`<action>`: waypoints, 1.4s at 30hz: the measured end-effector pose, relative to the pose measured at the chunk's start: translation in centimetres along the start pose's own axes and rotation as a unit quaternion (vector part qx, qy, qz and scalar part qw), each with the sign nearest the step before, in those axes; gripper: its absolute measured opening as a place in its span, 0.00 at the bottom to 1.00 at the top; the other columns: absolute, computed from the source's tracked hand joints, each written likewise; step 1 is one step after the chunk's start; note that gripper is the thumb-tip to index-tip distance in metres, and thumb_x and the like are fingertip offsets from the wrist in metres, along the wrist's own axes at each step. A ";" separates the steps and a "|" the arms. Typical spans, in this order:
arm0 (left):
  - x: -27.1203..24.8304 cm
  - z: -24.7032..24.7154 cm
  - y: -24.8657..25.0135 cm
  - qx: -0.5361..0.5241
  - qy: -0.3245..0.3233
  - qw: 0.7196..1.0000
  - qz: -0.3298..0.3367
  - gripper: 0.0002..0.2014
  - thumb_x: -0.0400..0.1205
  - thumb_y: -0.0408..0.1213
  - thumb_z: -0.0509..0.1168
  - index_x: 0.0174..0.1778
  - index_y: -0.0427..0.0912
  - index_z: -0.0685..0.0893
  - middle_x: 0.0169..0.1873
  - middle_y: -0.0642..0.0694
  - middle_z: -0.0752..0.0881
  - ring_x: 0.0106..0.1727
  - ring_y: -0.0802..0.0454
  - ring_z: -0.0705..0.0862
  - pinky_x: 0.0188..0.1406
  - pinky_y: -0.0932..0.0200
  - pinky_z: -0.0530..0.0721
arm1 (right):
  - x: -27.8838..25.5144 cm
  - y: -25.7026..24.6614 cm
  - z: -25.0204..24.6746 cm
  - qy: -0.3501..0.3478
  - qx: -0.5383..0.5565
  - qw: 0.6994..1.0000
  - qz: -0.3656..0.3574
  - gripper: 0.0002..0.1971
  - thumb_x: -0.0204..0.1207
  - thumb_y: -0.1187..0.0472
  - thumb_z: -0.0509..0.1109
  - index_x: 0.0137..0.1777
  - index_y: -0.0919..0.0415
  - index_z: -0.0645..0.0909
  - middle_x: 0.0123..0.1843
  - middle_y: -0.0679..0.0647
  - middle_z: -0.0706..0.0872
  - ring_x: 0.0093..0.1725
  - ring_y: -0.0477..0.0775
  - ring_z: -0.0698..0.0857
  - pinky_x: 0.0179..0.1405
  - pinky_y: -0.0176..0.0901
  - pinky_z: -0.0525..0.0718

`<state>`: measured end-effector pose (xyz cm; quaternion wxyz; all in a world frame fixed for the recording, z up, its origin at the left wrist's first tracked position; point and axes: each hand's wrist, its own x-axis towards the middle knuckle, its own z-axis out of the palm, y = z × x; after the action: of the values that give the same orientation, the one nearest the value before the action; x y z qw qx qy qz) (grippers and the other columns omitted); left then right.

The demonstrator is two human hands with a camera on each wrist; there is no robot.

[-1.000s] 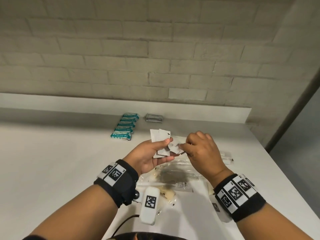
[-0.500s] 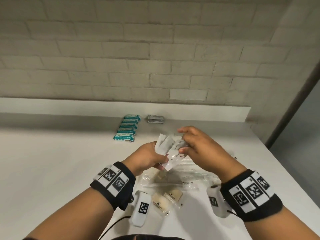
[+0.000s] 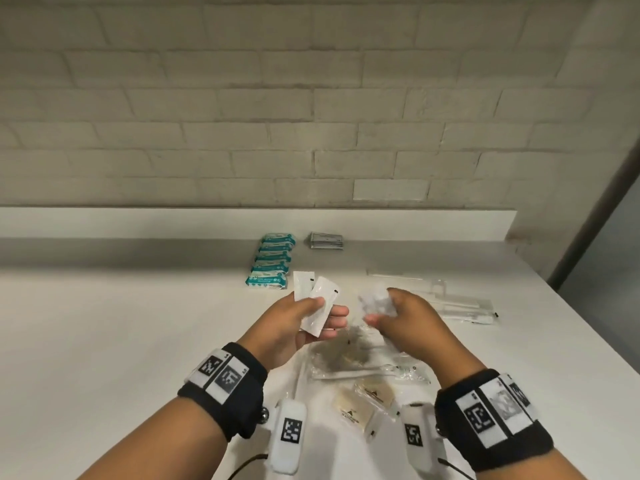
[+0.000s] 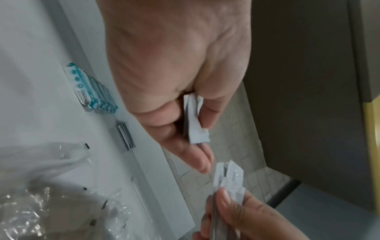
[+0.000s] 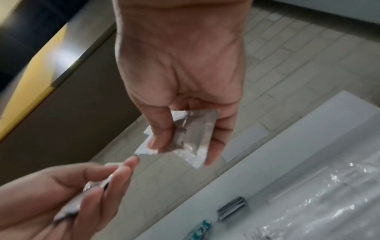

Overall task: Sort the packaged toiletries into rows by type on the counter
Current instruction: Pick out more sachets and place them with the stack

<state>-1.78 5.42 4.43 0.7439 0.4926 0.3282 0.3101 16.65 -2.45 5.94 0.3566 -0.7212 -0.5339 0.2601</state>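
Above the white counter point(image 3: 121, 341) my left hand point(image 3: 304, 323) pinches two white sachets point(image 3: 320, 303) between thumb and fingers; the left wrist view shows the sachets point(image 4: 195, 126) edge-on in that pinch. A little to the right, my right hand point(image 3: 388, 313) holds small clear-wrapped packets point(image 3: 375, 301), seen as a crinkled packet point(image 5: 191, 138) in the right wrist view. The two hands are a short gap apart. A row of teal-and-white packs point(image 3: 272, 259) lies at the back, with a stack of grey sachets point(image 3: 326, 240) beside it.
A loose heap of clear-wrapped items point(image 3: 367, 365) and tan soap packets point(image 3: 360, 403) lies under my hands. More clear long packets point(image 3: 450, 303) sit at the right, near the counter's right edge. A raised ledge point(image 3: 207, 223) and a brick wall close off the back.
My hands have drawn apart. The left hand keeps the white sachets; the right has pulled away to the right with the clear-wrapped packets.
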 end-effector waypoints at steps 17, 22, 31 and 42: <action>0.3 -1.6 0.1 -0.069 0.066 0.995 -0.004 0.09 0.79 0.25 0.68 0.51 0.38 0.76 0.40 0.39 0.83 0.31 0.49 0.86 0.31 0.63 0.87 | 0.7 -0.2 1.2 -0.045 0.075 0.986 -0.142 0.15 0.71 0.75 0.75 0.42 0.51 0.91 0.38 0.39 0.80 0.38 0.38 0.83 0.43 0.33 0.83; 1.1 -0.8 0.0 0.066 0.121 0.988 0.064 0.16 0.75 0.23 0.72 0.52 0.41 0.75 0.48 0.35 0.77 0.33 0.49 0.86 0.33 0.61 0.87 | 1.0 0.3 -1.2 -0.005 0.062 0.997 -0.047 0.14 0.81 0.49 0.66 0.64 0.49 0.78 0.56 0.47 0.87 0.54 0.48 0.87 0.52 0.47 0.84; 1.9 4.4 0.3 0.067 0.081 0.991 0.083 0.06 0.84 0.35 0.65 0.54 0.41 0.76 0.41 0.39 0.82 0.32 0.51 0.85 0.32 0.59 0.86 | 1.4 -0.8 -1.7 -0.116 0.001 0.992 -0.039 0.19 0.79 0.58 0.69 0.66 0.47 0.68 0.51 0.49 0.85 0.38 0.44 0.82 0.28 0.37 0.76; 1.5 3.7 0.6 0.125 0.118 0.984 0.056 0.07 0.81 0.26 0.65 0.50 0.42 0.78 0.42 0.45 0.87 0.37 0.53 0.84 0.37 0.61 0.81 | 3.0 0.7 -5.5 -0.019 0.174 0.984 -0.017 0.09 0.82 0.60 0.67 0.60 0.55 0.75 0.44 0.58 0.89 0.43 0.60 0.90 0.49 0.59 0.87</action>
<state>1.95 4.84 5.86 0.6141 0.5590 0.4216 0.3642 22.12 -1.01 8.80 0.4709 -0.6340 -0.4993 0.3563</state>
